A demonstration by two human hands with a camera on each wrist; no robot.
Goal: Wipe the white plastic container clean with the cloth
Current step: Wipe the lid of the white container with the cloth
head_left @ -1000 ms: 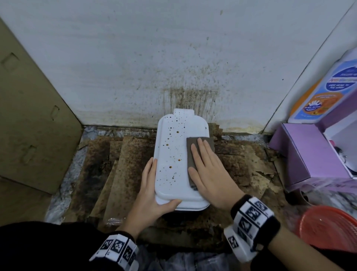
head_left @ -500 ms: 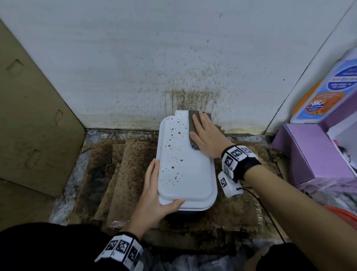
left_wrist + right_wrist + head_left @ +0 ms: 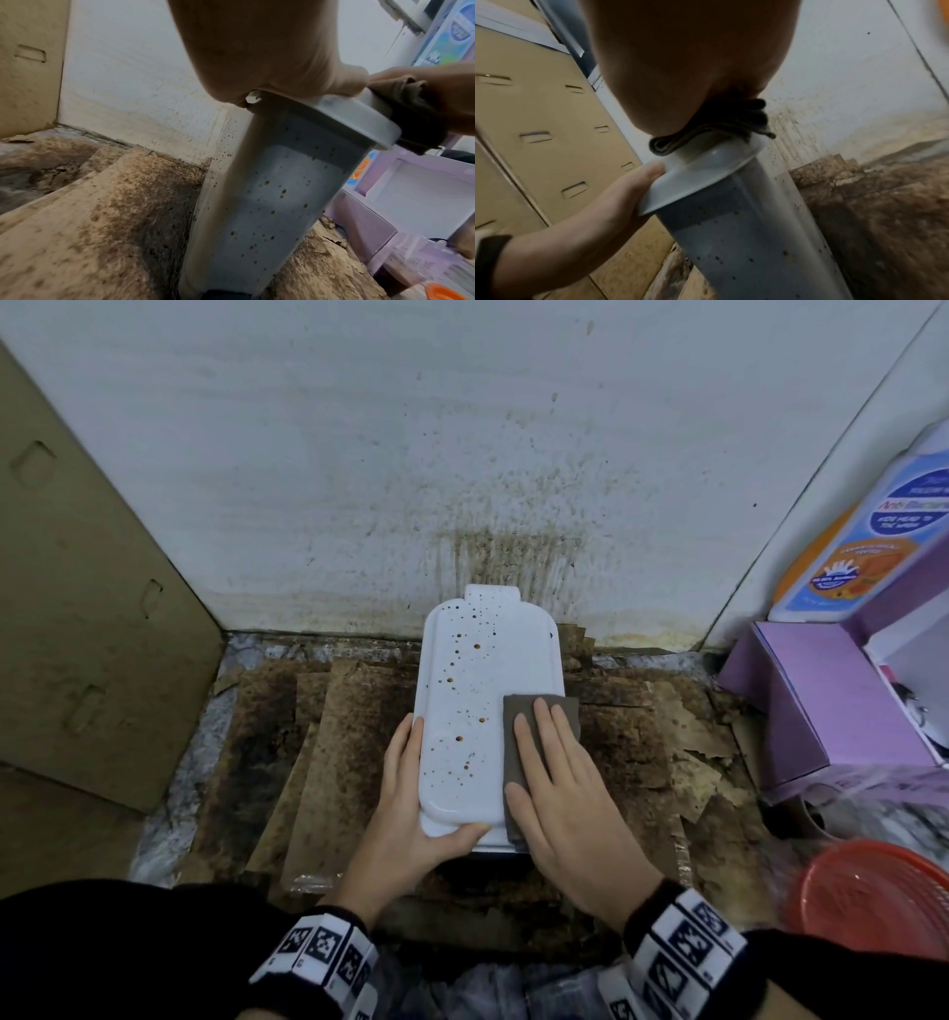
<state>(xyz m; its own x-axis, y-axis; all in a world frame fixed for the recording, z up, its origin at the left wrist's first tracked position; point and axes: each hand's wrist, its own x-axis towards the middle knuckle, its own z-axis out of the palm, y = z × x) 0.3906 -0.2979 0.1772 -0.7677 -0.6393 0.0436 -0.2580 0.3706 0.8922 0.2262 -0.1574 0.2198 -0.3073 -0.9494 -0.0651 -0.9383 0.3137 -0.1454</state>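
The white plastic container (image 3: 477, 690) stands on stained cardboard against the wall, its lid dotted with brown spots on the left and middle. A folded grey-brown cloth (image 3: 513, 737) lies on the lid's near right part. My right hand (image 3: 560, 783) presses flat on the cloth with straight fingers. My left hand (image 3: 405, 803) holds the lid's near left corner, thumb over the front edge and fingers along the left side. The left wrist view shows the spotted container wall (image 3: 270, 192) and the cloth (image 3: 411, 113). The right wrist view shows the cloth (image 3: 721, 125) bunched on the lid rim.
A spattered white wall (image 3: 462, 454) stands right behind the container. A cardboard panel (image 3: 87, 608) closes the left side. On the right are a purple box (image 3: 821, 701), a blue-and-orange labelled pack (image 3: 873, 531) and a red basket (image 3: 873, 891). Stained cardboard sheets (image 3: 328, 762) cover the floor.
My right hand slid the cloth to the lid's far end and back to the near right. The right strip of the lid now shows no spots. The left hand kept its hold.
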